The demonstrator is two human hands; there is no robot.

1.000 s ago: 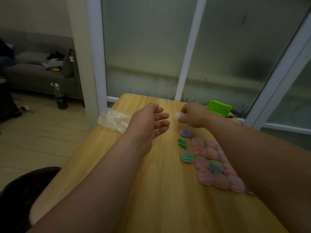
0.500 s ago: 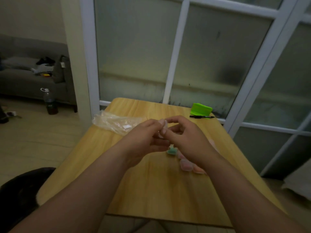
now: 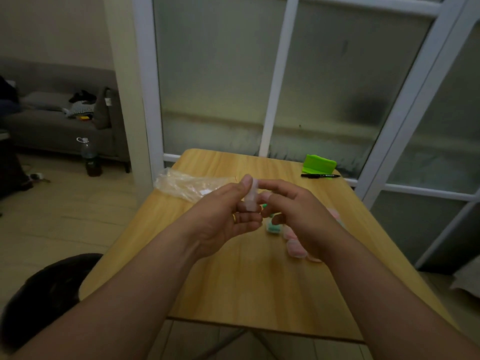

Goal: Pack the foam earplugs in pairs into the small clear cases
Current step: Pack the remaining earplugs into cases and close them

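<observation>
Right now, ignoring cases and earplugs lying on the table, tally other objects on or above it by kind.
Clear case, held by left hand and right hand: 1
Plastic bag: 1
Green box: 1
Black pen: 1
Total: 4

Single head-worn wide-angle view, from above near edge of table point(image 3: 233, 287), facing forward and down. Forearms enter from lower corners. Left hand point(image 3: 220, 219) and right hand point(image 3: 301, 211) meet on case point(image 3: 251, 197) at frame centre, close to lens. Table fills lower middle, far edge just above mid-height. Glass wall point(image 3: 215, 81) across top. Sofa point(image 3: 57, 126) far off, left of frame.
</observation>
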